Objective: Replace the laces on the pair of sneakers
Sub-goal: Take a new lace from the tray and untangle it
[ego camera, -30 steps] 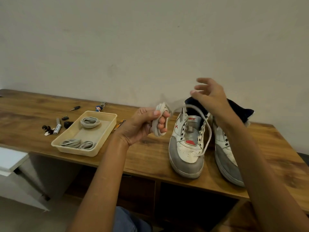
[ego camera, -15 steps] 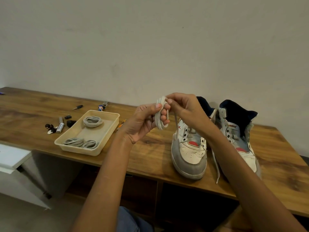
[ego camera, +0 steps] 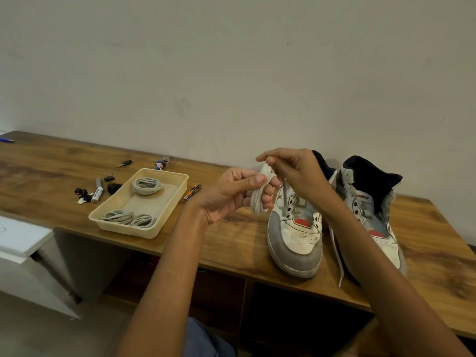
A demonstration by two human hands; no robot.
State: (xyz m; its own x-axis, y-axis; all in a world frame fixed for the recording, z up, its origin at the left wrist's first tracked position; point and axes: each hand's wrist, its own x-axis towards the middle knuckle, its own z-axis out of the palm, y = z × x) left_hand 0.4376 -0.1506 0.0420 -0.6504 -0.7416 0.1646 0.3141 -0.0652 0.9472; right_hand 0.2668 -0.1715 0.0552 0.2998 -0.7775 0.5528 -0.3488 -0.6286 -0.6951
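Left hand (ego camera: 231,194) raised above the wooden tabletop (ego camera: 226,240), fingers curled round a coiled bundle of worn white shoelace (ego camera: 260,194); right hand (ego camera: 296,173) just beside it, fingertips pinching the free strand of that lace; strand dropping past the left grey-and-white high-top sneaker (ego camera: 296,235) and trailing between both shoes to the near tabletop edge; right grey-and-white high-top sneaker (ego camera: 371,210) just beside the first, both upright, toes pointing near, eyelets bare; cream rectangular plastic tray (ego camera: 170,202) well to the left, holding three coiled grey laces (ego camera: 146,186); small orange-handled tool (ego camera: 192,191) just right of the tray; grey marker pen (ego camera: 98,193) and small dark oddments left of it.
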